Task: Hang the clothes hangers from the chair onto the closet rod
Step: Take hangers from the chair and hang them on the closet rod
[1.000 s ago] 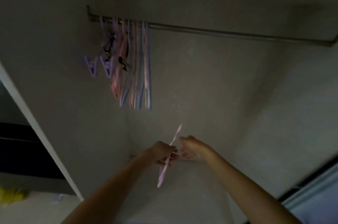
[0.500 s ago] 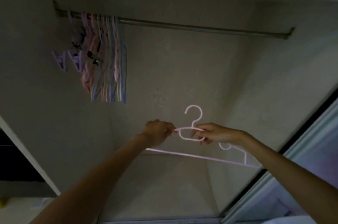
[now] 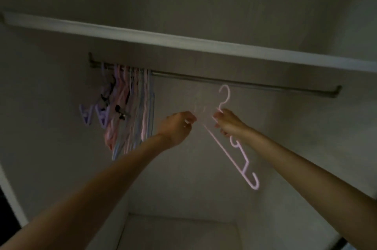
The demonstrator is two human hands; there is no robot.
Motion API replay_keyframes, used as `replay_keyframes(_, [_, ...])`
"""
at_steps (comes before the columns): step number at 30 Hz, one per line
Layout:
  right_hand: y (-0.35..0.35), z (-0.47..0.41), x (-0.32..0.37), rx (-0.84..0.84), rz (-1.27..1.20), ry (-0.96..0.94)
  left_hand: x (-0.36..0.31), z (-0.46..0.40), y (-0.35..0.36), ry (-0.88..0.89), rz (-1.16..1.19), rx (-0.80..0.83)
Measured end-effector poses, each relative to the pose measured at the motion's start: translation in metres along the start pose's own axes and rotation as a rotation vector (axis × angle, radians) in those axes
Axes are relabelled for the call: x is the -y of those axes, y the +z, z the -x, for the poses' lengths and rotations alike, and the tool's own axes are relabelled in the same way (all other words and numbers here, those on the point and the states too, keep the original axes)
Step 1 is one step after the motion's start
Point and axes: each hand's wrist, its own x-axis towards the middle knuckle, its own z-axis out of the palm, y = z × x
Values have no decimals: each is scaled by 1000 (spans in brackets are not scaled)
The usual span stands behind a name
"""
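Below the closet rod [image 3: 234,81], both arms raised: right hand [image 3: 227,122] grips pink hanger [image 3: 228,147] w/ hook up, left hand [image 3: 179,125] curled (maybe pinching it).

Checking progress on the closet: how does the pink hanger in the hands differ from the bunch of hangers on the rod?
The pink hanger is off the rod, gripped by the right hand, tilted; the bunch of hangers hangs hooked at the rod's left end. One alone versus many packed together. Both are thin pastel hangers.

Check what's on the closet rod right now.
A bunch of pink, purple and blue hangers hangs at the left end of the rod; the rest is bare. The pink hanger in the right hand sits just below it, unhooked. Count unclear: they overlap.
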Motion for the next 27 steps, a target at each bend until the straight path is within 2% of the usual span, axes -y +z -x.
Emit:
replay_keyframes(4, [26,-47,55,-78,289,-40,13,-32,-44,-3,-32,-248])
replay_keyframes(6, [44,-57,74,-78,336,-15,25,-44,-58,-4,-21,-364])
replay_keyframes(8, [64,-70,83,-67,348,2,40,-54,-67,-12,13,-405])
replay_keyframes(12, [89,-84,88,-47,360,36,65,-61,-73,-18,20,-371])
replay_keyframes(15, [87,-84,95,-11,355,80,76,-61,-77,-24,-28,-372])
replay_keyframes(19, [81,-81,105,52,352,80,71,-70,-81,-13,24,-356])
replay_keyframes(24, [88,-85,102,160,285,117,67,-99,-80,99,-49,-255])
replay_keyframes(27, [76,-80,93,94,309,57,63,-110,-84,197,-132,-177])
